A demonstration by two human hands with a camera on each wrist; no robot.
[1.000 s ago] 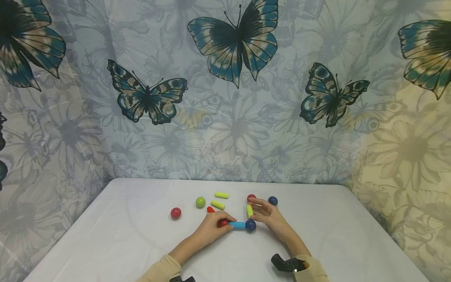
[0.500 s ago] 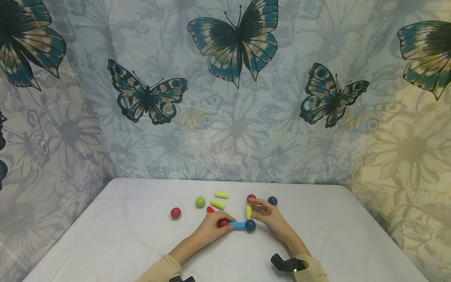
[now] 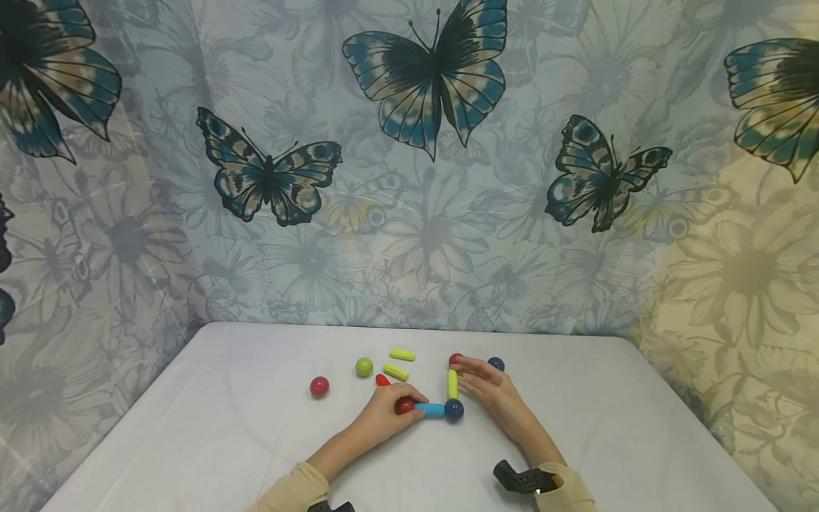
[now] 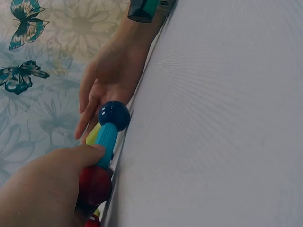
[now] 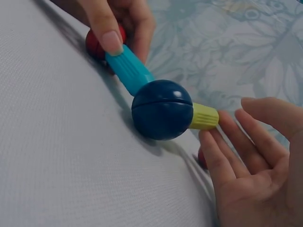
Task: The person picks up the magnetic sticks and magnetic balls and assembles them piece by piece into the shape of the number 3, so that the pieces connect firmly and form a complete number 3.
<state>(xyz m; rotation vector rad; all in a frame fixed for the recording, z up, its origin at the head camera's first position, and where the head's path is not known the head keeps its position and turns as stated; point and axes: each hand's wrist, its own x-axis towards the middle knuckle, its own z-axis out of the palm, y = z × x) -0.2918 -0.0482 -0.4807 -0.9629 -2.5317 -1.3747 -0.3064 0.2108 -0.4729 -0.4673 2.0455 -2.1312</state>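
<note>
My left hand (image 3: pixel 384 412) pinches the light blue toy rod (image 3: pixel 431 410) beside a red ball (image 3: pixel 404 405); its thumb lies on the rod in the right wrist view. At the rod's other end sits a dark blue ball (image 5: pixel 162 109). From that ball a yellow-green rod (image 5: pixel 204 116) points away toward the back of the table. My right hand (image 3: pixel 495 395) is beside this rod, fingers extended and thumb apart; its fingertips are at the rod's far end, and whether they touch is hard to tell. A second red ball (image 3: pixel 456 360) lies partly behind these fingers.
Behind my left hand lie a red piece (image 3: pixel 382 380), partly hidden, two yellow-green rods (image 3: pixel 402 354) and a green ball (image 3: pixel 364 367). Another red ball (image 3: pixel 319 387) is farther left. A dark blue ball (image 3: pixel 495 364) rests at the back right of the white table (image 3: pixel 211 427).
The right thumb and fingers have come off the yellow-green rod, and the hand has opened slightly to the right. That rod now stands straight behind the dark blue ball. My left hand keeps its place.
</note>
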